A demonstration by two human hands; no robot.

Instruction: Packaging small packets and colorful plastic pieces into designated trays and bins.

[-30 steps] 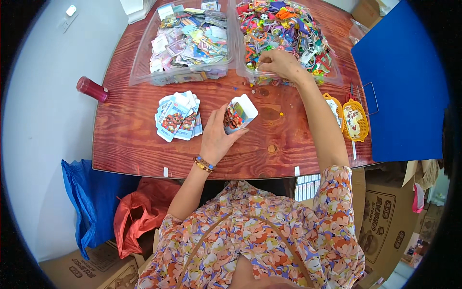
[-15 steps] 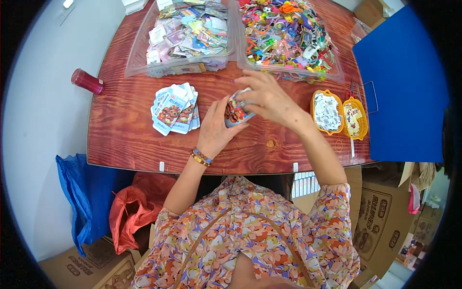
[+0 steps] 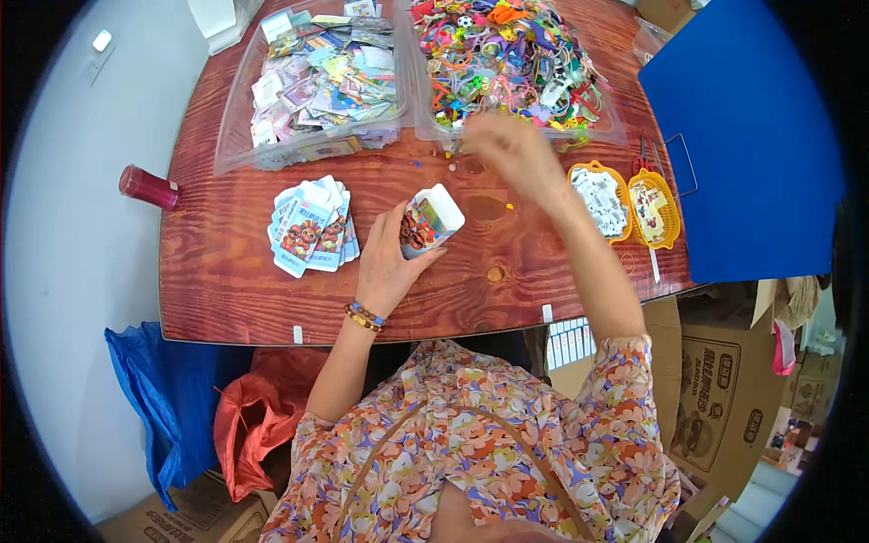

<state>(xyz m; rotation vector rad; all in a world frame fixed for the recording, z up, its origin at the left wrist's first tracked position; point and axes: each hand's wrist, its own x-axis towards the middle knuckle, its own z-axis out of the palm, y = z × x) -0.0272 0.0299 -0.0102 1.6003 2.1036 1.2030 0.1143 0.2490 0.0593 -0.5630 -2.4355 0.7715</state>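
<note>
My left hand (image 3: 385,264) grips a small printed carton (image 3: 424,226), white and blue with a colourful cartoon figure. Its upper end stands open, and something greenish shows inside. My right hand (image 3: 523,158) is raised and blurred by motion, at the near edge of a clear plastic bin (image 3: 614,136) heaped with small colourful trinkets (image 3: 516,63); whether it holds anything is hidden. To the left of the carton lies a loose stack of flat cartons (image 3: 312,231) with the same print.
Beside the trinkets, another clear bin (image 3: 237,136) holds many small packets and cards. Two yellow baskets (image 3: 625,237) with paper slips sit at the right, near scissors (image 3: 641,165). A red jar (image 3: 149,187) stands far left; a blue panel (image 3: 751,154) rises at the right.
My right hand has left the carton's open end and moved toward the trinket bin. The carton's opening is now uncovered, still in my left hand. The whole view has shifted slightly.
</note>
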